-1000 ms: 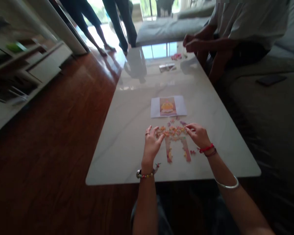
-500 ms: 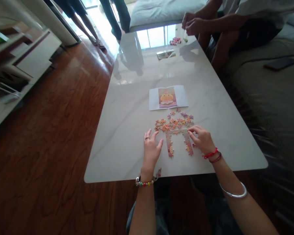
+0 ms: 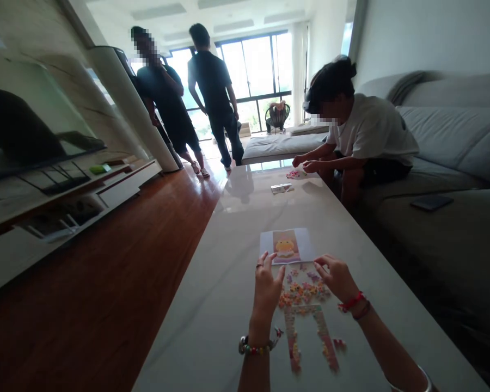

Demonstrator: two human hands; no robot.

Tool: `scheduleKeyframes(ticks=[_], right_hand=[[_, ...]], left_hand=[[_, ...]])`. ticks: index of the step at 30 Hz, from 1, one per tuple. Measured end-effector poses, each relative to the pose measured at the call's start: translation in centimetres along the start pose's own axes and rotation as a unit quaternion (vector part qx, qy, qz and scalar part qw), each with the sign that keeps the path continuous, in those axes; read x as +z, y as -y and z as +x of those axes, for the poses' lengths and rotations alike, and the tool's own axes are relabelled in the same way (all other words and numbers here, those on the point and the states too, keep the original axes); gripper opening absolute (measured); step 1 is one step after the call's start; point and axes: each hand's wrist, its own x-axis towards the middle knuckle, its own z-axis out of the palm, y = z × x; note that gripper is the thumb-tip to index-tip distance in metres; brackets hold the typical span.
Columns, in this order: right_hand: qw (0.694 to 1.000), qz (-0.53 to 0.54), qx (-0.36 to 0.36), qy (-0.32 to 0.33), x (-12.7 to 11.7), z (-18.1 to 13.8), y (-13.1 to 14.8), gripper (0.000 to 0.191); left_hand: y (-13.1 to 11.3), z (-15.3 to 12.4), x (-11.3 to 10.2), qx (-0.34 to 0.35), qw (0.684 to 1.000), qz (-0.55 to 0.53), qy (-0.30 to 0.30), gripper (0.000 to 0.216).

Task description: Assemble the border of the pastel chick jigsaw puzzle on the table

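A pile of small pink and orange puzzle pieces (image 3: 304, 291) lies on the pale marble table (image 3: 224, 283). Two joined strips of pieces (image 3: 292, 340) (image 3: 324, 337) run toward me below the pile. A printed reference picture (image 3: 286, 245) lies just beyond it. My left hand (image 3: 267, 286) rests at the pile's left edge with its fingers raised and apart. My right hand (image 3: 337, 277) sits at the pile's right edge, fingers curled together near the picture's lower corner. What they pinch is too small to see.
A seated person (image 3: 363, 141) on the grey sofa (image 3: 453, 163) handles another heap of pieces (image 3: 293, 174) beside a card (image 3: 281, 188) at the table's far end. Two people (image 3: 167, 109) (image 3: 214, 92) stand by the window. A phone (image 3: 430, 202) lies on the sofa. A low TV unit (image 3: 65, 190) lines the left wall.
My head has tipped up, so the room and people now show. Both hands moved from the near strips up to the far side of the loose pile.
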Motion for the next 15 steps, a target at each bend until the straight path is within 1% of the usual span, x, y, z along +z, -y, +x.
scheduleKeyframes(ticks=[4, 11, 13, 15], right_hand=[[1.000, 0.007, 0.001, 0.008, -0.2, 0.0, 0.1, 0.021], [1.000, 0.017, -0.020, -0.010, 0.2, -0.2, -0.2, 0.020], [1.000, 0.023, -0.017, -0.007, 0.3, -0.9, -0.3, 0.020], [1.000, 0.024, -0.005, 0.009, 0.5, -2.3, -0.2, 0.021]], left_hand=[[-0.2, -0.1, -0.2, -0.007, 1.000, 0.006, 0.000, 0.036], [0.1, -0.5, -0.1, -0.007, 1.000, 0.021, -0.003, 0.033], [0.6, -1.2, 0.1, -0.003, 1.000, 0.022, 0.011, 0.032], [1.2, -2.5, 0.6, -0.005, 0.999, 0.020, 0.049, 0.030]])
